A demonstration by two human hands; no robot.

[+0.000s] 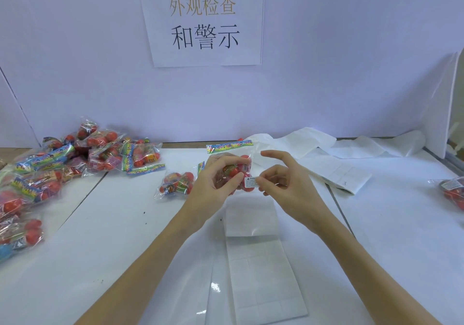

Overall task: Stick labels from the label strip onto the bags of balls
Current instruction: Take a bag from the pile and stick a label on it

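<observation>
We see the left hand (pixel 213 181) raised above the table (pixel 125 224), fingers curled round a bag of balls (pixel 233 166), while the right hand (pixel 283 179) pinches a label (pixel 251 182) against it, index finger lifted; the label strip (pixel 263 269) lies below

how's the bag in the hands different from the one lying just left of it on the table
The held bag is lifted, gripped by the left hand; the loose bag lies flat, untouched. The held bag carries a white label that the right hand pinches at its edge; no such label shows on the loose bag. Both are clear bags of red balls.
</observation>
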